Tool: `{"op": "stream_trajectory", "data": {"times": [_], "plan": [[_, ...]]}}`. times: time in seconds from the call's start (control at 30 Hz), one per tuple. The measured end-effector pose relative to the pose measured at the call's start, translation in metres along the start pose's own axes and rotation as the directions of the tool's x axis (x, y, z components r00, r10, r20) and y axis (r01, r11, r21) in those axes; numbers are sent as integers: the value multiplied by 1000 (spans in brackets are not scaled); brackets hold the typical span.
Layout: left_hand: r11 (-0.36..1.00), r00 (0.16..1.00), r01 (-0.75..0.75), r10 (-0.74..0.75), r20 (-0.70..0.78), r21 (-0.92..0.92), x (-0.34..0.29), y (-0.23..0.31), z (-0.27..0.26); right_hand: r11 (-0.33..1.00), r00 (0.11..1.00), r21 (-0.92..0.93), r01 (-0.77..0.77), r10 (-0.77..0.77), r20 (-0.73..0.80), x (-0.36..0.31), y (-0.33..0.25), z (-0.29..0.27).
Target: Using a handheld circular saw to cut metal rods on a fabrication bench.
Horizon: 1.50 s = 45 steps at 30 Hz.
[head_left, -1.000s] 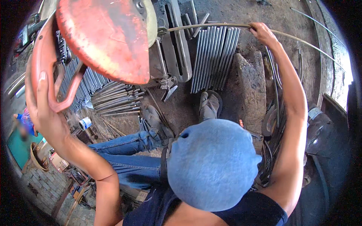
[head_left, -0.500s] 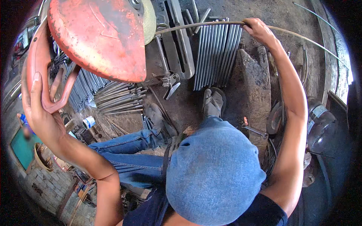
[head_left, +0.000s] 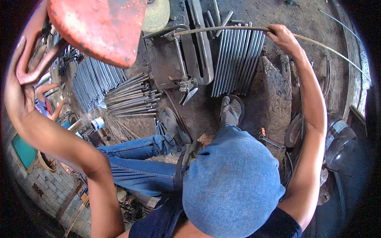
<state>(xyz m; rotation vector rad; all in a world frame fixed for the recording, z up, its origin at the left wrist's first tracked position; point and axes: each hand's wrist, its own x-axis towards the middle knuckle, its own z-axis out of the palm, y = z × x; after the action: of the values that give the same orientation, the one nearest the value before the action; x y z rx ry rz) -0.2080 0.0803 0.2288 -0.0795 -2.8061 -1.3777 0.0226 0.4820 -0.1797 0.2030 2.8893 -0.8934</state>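
Note:
A cut-off saw with a worn red guard (head_left: 99, 31) and a pale abrasive disc (head_left: 157, 16) fills the upper left. My left hand (head_left: 24, 89) is around its red loop handle (head_left: 41, 67), thumb stretched along it and the other fingers partly behind. My right hand (head_left: 285, 39) is closed on a long, thin, slightly bent rod (head_left: 226, 28). The rod's left end lies at the saw's vise (head_left: 186, 85), which has a threaded screw; the disc is raised above that end.
Bundles of cut metal rods (head_left: 238, 59) lie on the ground, with more rods (head_left: 131, 95) to the left. A wooden block (head_left: 276, 87), a wrench (head_left: 273, 142) and a large clear bottle (head_left: 339, 139) are at the right. Another person's limbs (head_left: 49, 95) show at far left.
The saw head has gone up and to the left with my left hand, its disc now farther from the rod. My right hand keeps hold of the rod. The whole view has shifted slightly.

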Motion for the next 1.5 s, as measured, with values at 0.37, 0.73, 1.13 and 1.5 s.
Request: {"op": "stream_trajectory", "data": {"times": [0.37, 0.73, 1.13, 1.5], "plan": [[1000, 999, -6, 5, -51, -12, 7, 4, -2, 1000, 999, 19, 20, -19, -37, -8, -27, -13], [1000, 995, 16, -15, 103, -15, 13, 2, -9, 987, 986, -29, 159, -160, -38, 74, -90, 37], [999, 999, 4, -1, -49, 45, -11, 12, 19, 996, 827, 55, 65, -23, -562, 65, -121, 95], [928, 914, -370, 373, 163, -48, -52, 22, 25, -397, 651, 907, 138, 727, 219, 28, 30, 121]]}}
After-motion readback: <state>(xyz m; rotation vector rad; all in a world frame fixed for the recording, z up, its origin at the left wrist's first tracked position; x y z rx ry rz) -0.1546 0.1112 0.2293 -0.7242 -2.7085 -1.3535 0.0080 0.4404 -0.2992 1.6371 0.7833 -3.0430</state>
